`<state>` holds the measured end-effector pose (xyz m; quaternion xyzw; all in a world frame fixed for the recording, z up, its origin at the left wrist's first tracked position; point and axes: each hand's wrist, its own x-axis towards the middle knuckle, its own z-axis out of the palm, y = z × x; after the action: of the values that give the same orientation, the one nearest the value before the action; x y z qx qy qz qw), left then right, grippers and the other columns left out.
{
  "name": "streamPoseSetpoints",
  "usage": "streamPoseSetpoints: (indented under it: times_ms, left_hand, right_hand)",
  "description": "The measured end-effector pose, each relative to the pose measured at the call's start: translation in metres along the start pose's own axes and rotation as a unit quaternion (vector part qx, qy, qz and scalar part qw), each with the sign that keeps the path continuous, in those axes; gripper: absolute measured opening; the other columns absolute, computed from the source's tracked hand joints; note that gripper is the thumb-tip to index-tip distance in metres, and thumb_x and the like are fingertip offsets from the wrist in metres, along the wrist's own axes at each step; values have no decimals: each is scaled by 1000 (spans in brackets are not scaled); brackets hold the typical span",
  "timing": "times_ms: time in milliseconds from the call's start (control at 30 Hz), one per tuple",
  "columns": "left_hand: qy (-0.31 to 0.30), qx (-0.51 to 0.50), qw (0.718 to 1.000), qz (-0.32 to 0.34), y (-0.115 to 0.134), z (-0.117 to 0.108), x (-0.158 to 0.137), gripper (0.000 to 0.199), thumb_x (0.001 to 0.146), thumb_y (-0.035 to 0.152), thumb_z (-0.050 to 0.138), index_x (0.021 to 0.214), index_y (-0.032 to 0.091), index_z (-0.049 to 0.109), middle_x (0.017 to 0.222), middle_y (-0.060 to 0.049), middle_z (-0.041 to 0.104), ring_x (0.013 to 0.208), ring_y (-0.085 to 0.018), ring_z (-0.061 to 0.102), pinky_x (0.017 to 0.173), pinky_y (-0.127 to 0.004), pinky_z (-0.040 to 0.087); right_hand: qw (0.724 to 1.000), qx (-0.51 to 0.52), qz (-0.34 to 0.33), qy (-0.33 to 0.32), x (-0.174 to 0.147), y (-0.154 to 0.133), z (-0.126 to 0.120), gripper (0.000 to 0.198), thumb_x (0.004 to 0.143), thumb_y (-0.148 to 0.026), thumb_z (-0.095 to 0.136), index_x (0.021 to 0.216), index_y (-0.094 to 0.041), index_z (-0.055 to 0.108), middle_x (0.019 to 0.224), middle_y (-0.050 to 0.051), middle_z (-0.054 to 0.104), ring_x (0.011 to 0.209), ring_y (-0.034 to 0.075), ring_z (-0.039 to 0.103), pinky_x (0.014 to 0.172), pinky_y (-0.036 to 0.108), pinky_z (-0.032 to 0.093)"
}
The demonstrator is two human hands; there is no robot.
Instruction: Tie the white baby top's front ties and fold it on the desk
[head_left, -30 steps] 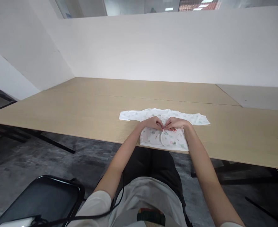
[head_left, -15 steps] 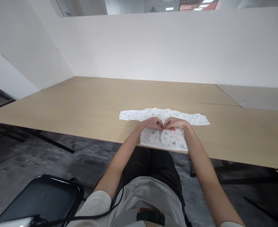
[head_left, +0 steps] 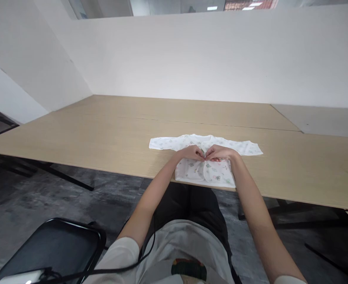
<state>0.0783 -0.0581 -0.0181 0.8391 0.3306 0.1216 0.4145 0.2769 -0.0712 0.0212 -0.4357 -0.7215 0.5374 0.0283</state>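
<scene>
A small white baby shirt (head_left: 218,175) with a sparse print lies flat on the table, sleeves spread to both sides and its collar away from me. My left hand (head_left: 193,153) and my right hand (head_left: 219,153) meet at the middle of its front opening. Fingertips of both hands pinch the front edges together there; whatever fastener sits between them is hidden. The lower hem rests close to the table's near edge, where the two front flaps curve apart slightly.
The light wooden table (head_left: 103,130) runs up to a white wall (head_left: 174,59). A grey panel (head_left: 333,120) is at the far right. To my lower left stands a black chair (head_left: 55,244) with a white device on it, and a black cable (head_left: 123,270) crosses my lap.
Both hands keep their pinch at the shirt's front, with only a very slight shift of the fingertips. The shirt stays in place.
</scene>
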Motion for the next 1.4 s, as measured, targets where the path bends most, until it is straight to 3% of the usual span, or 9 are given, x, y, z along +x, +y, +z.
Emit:
streamPoseSetpoints:
  times_ms: [200, 467, 567, 667, 733, 833, 1033, 1200, 1400]
  left_hand:
    - [0, -4, 1000, -7, 6, 1, -2, 22, 69, 32, 66, 81, 15, 75, 71, -1, 67, 64, -9, 53, 62, -21, 38]
    - [1, 21, 1000, -17, 7, -12, -9, 27, 66, 31, 68, 87, 15, 75, 66, 0, 64, 58, -8, 49, 57, -21, 37]
    - [89, 68, 992, -66, 3, -23, -6, 28, 68, 29, 63, 90, 15, 74, 71, -2, 66, 60, -10, 52, 58, -22, 39]
    - [194, 136, 962, -133, 0, -28, 6, 25, 71, 25, 57, 87, 15, 74, 81, -5, 70, 69, -14, 58, 66, -24, 43]
    - [226, 156, 950, -149, -1, -27, 18, 26, 74, 24, 54, 89, 15, 73, 87, -7, 71, 76, -16, 60, 72, -25, 45]
    - [247, 143, 949, -135, -7, -21, 35, 31, 79, 21, 48, 98, 16, 72, 97, -7, 72, 86, -17, 62, 79, -26, 47]
    - [268, 145, 948, -95, -25, -9, 43, 39, 79, 10, 41, 100, 18, 72, 104, -7, 70, 98, -18, 60, 92, -28, 45]
    - [272, 144, 946, -101, -30, -5, 42, 41, 82, 11, 38, 105, 19, 71, 107, -7, 66, 103, -18, 58, 96, -29, 43]
    - [292, 128, 943, -101, -25, -2, 42, 36, 87, 19, 40, 103, 21, 71, 105, -5, 65, 101, -16, 58, 95, -28, 42]
  right_hand:
    - [1000, -10, 13, 3, -4, -5, -1, 24, 63, -35, 72, 58, -15, 61, 45, -4, 47, 40, 6, 38, 40, 21, 27]
    - [999, -9, 18, -45, -10, 18, -21, 33, 62, -44, 76, 62, -14, 61, 47, -3, 50, 39, 5, 38, 38, 20, 26]
    - [999, 1, 17, 27, -8, 22, -28, 37, 63, -48, 75, 61, -15, 60, 49, -1, 52, 40, 6, 40, 40, 21, 29]
    - [984, -4, 13, 179, 7, 20, -29, 39, 69, -48, 69, 53, -16, 53, 47, 0, 51, 40, 7, 39, 43, 23, 31]
    - [961, -41, 19, 272, 23, 16, -26, 41, 73, -48, 64, 50, -18, 50, 44, 0, 48, 42, 8, 40, 47, 24, 32]
    - [931, -120, 46, 342, 49, 9, -19, 41, 75, -51, 62, 53, -18, 53, 49, 2, 53, 53, 13, 49, 54, 24, 34]
    - [906, -188, 88, 368, 70, 6, -8, 37, 75, -54, 62, 72, -17, 63, 86, 12, 67, 84, 23, 60, 64, 25, 36]
    - [907, -181, 102, 367, 63, 4, -3, 37, 76, -54, 59, 76, -18, 64, 90, 11, 68, 87, 24, 61, 66, 26, 39]
    - [893, -208, 82, 391, 60, 6, 3, 17, 75, -30, 59, 82, -16, 66, 93, 10, 68, 88, 21, 61, 68, 25, 41]
